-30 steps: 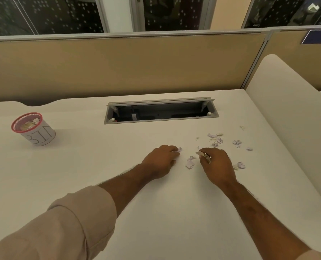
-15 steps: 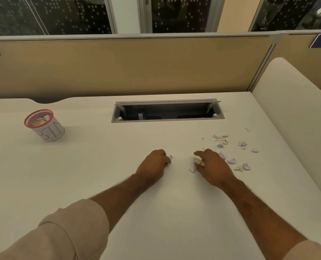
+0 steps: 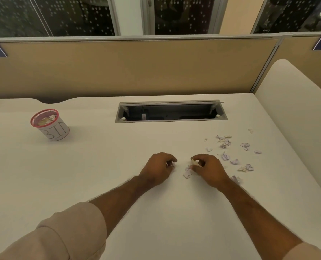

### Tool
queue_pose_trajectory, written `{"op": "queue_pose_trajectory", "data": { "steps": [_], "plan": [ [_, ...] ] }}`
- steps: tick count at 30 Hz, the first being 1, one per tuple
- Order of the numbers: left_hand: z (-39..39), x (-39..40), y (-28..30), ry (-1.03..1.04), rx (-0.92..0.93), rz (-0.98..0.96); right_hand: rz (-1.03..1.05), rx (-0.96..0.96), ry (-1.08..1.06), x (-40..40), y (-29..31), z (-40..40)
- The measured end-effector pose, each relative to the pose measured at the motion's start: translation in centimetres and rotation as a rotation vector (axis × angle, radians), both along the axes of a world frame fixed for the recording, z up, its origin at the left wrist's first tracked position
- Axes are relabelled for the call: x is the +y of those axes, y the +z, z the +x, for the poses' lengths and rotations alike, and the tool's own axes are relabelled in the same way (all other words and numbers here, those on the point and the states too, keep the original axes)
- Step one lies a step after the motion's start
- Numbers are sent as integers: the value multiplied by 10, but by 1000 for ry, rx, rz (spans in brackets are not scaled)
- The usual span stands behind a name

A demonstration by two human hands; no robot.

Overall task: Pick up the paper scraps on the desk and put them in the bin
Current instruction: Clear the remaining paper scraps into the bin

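Left hand [image 3: 158,168]: curled, seemingly pinching a small scrap.
Right hand [image 3: 205,168]: pinching a scrap.
Paper scraps [image 3: 229,156]: scattered right of the hands, far from the bin [image 3: 50,124].
Handling: light, crumpled; pinch by edges.

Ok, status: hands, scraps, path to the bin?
Left hand and right hand each pinch a scrap. More paper scraps lie right. Bin far left, nothing between.

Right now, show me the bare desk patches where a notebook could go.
Bare: the white desk between the red-rimmed white bin and the left hand, and the near strip between both forearms. Crowded: right of the right hand, where lilac paper scraps lie scattered below the grey cable tray.
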State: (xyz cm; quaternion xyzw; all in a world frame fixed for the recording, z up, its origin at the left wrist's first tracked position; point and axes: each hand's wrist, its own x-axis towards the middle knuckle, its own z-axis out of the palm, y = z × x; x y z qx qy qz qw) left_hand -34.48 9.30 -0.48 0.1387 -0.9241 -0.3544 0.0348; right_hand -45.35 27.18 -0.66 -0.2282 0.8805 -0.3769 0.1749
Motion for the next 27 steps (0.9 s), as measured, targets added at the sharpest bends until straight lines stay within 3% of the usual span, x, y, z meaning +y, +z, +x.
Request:
{"op": "queue_pose_trajectory", "data": {
  "steps": [6,10,13,19,23,27],
  "plan": [
    [-12,23,3,-134,2,10,-90,-63,-136,9,1,-13],
    [-19,37,-1,-310,-139,-149,-75,-37,-135,12,-1,-15],
    [-20,40,-2,-339,-110,-196,-61,-23,-129,13,-3,-14],
    [-10,25,-5,-268,-66,-179,-67,-37,-118,11,-5,-12],
    [-4,1,-2,-48,48,-70,-66,-36,-101,8,-6,-10],
    [-7,-19,3,77,-11,-62,-45,4,-71,4,-6,-6]
  ]
}}
